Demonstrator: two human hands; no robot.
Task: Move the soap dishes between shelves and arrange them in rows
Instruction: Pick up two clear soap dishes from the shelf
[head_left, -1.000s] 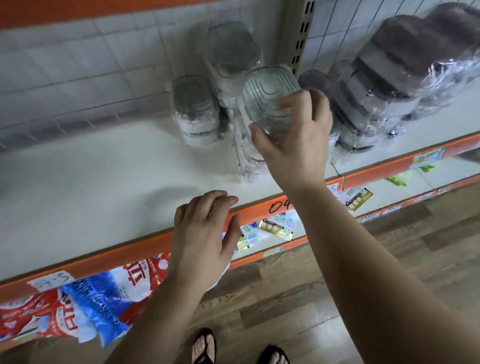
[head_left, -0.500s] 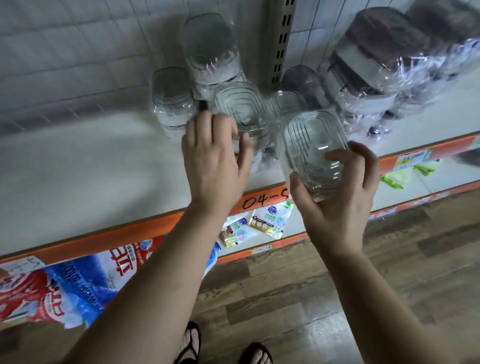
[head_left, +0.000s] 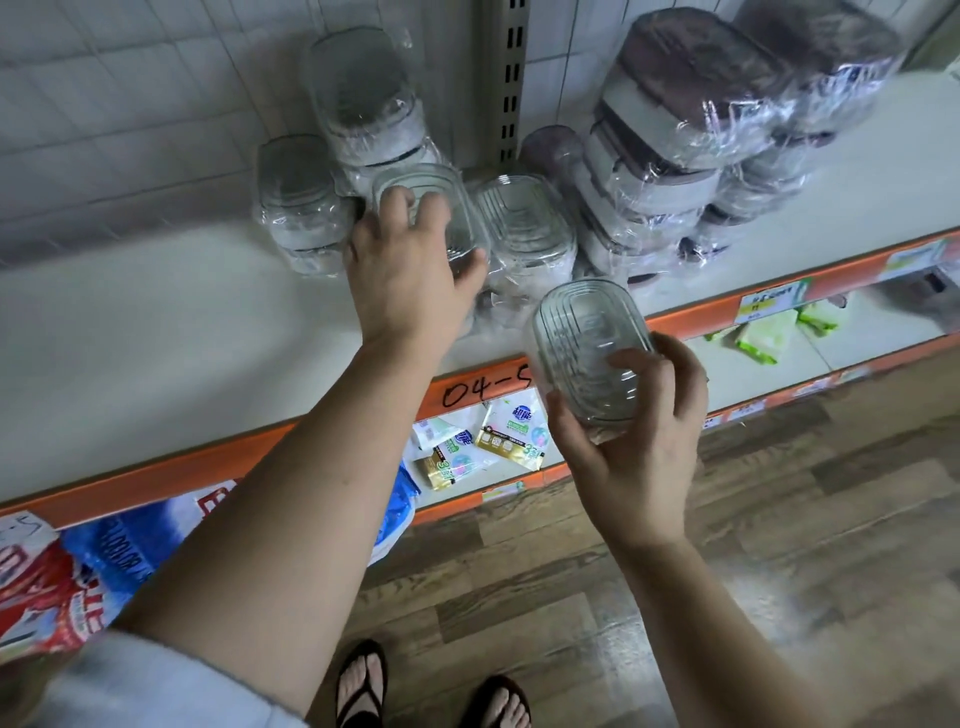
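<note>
The right hand (head_left: 634, 447) has fingers and thumb curled round a clear soap dish (head_left: 582, 343) — a see-through rounded rectangle with stepped ridges on top — held in the air just in front of the shelf (head_left: 156, 338) edge. The left hand (head_left: 410, 275) is up on the shelf, fingers wrapped over a second dish (head_left: 447, 208) of the same kind, right up against the wrapped clear stacks (head_left: 363, 98) and near the brown-lidded ones (head_left: 691, 78).

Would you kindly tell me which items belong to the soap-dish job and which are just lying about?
Job: clear soap dish in right hand; shelf dish gripped by left hand; wrapped dish stacks.
Lying about: sachets; red-blue bags; green packets.
</note>
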